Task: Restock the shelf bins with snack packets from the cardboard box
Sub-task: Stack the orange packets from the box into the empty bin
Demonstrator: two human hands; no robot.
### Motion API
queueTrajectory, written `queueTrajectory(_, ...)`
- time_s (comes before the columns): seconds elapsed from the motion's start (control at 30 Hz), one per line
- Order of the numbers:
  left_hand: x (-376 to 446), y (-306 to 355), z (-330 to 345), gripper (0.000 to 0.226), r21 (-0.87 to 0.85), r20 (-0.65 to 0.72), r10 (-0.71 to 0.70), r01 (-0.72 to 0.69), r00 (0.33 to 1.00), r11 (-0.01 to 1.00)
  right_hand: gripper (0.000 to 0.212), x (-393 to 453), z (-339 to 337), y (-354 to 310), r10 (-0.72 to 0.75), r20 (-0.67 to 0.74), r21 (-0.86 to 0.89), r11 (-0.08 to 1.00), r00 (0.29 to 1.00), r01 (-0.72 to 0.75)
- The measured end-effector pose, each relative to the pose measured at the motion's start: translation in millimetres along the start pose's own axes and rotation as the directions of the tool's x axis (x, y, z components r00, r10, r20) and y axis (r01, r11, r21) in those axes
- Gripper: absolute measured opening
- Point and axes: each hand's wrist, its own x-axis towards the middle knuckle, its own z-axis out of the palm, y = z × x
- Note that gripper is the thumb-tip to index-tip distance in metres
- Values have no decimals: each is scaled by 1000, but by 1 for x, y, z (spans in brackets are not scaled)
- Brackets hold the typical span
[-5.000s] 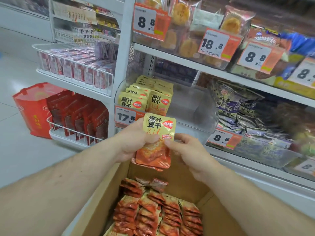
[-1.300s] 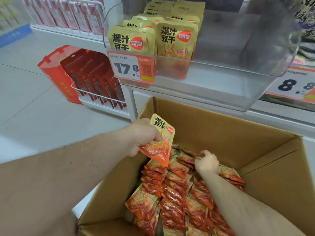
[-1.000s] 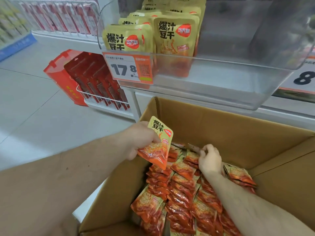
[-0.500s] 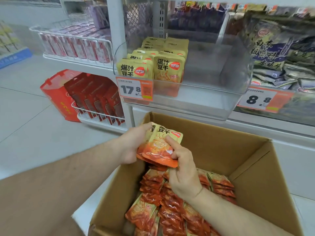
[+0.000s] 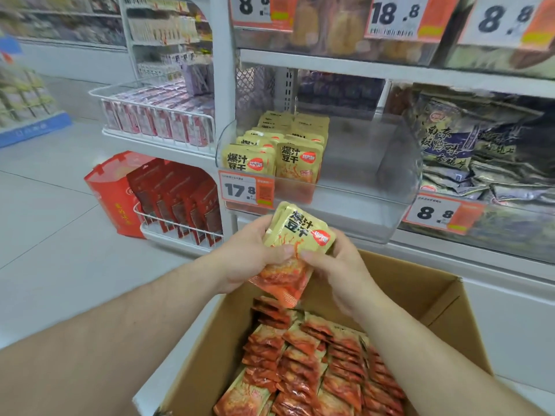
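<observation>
**Head view: a small stack of packets on its way to the bin**

Head camera is looking down on both hands, which are meeting just above the open brown cardboard box (image 5: 420, 298). The left hand (image 5: 249, 259) is curling its fingers round the left edge of a small stack of yellow-and-orange foil snack packets (image 5: 292, 250), thumb lying across the front. The right hand (image 5: 336, 265) is pinching the stack's right edge, fingertips (image 5: 309, 255) pressing on the top packet. How many packets are in the stack cannot be told; at least two edges are showing.

Below, the box is holding many more orange packets (image 5: 315, 364), lying overlapped in rows. Above and just behind the hands, the clear plastic shelf bin (image 5: 360, 205) is carrying two rows of matching yellow packets (image 5: 279, 154) at its left end, behind an orange and white "17.8" price tag (image 5: 246, 190). The bin's right part is showing no packets. The neighbouring bin of dark grey-green snack bags (image 5: 468, 157) is sitting to the right.

Judging by this, the stack is being squared up before going into the bin. The foil looks slick, so packets may be slipping from between the two hands and dropping back into the box or onto the pale tiled floor (image 5: 60, 235). Pushed in carelessly, the stack could be toppling the upright rows, or catching on the bin's front lip.
</observation>
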Motion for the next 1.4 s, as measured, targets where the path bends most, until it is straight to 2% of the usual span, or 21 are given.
queueTrajectory(0.07,-1,7,0,54,61,49,25,-28,998,998,37,-1,-3,-11,-6,54,-94,996,998,11)
queueTrajectory(0.13,-3,15,1,52,114,91,41,-52,995,992,29,-1,-6,-21,-22,52,-147,989,998,29)
queueTrajectory(0.27,-4,28,3,43,229,137,63,-94,989,969,31,1,-11,-38,25,42,-189,982,999,-16)
queueTrajectory(0.33,-5,35,4,40,260,139,83,-117,987,958,31,1,-9,-46,44,31,-228,973,999,-35)
queueTrajectory(0.4,-5,44,7,39,244,79,140,-155,987,957,27,1,-7,-63,24,-9,-238,971,1000,-25)
queueTrajectory(0.47,-2,53,5,33,243,-70,262,-238,963,940,24,6,-9,-90,-104,-99,-272,960,990,74)
queueTrajectory(0.57,8,58,-5,19,357,-285,432,-323,855,876,31,22,-15,-131,-362,-234,-404,880,902,248)
queueTrajectory(0.63,15,55,-11,27,498,-322,459,-264,828,826,34,38,-19,-146,-459,-251,-506,813,852,289)
queueTrajectory(0.7,18,51,-12,38,681,-271,495,-199,826,705,36,58,-21,-149,-484,-229,-652,721,845,236)
queueTrajectory(0.8,22,46,-10,45,790,-180,532,-201,827,579,37,88,-15,-140,-417,-170,-772,619,893,142)
queueTrajectory(1.0,27,42,-6,45,813,-162,536,-196,828,548,40,122,6,-118,-187,-181,-898,431,965,-85)
queueTrajectory(1.1,28,40,-5,44,814,-150,538,-205,829,543,49,131,16,-114,-128,-206,-925,348,970,-151)
queueTrajectory(1.3,25,38,-5,43,815,-135,538,-216,832,537,32,141,31,-104,-106,-237,-951,228,966,-209)
queueTrajectory(1.33,24,38,-6,43,815,-130,535,-217,835,537,33,142,32,-103,-105,-255,-949,217,961,-228)
queueTrajectory(1.4,23,37,-6,42,815,-125,520,-212,845,540,52,144,34,-102,-120,-323,-924,253,939,-286)
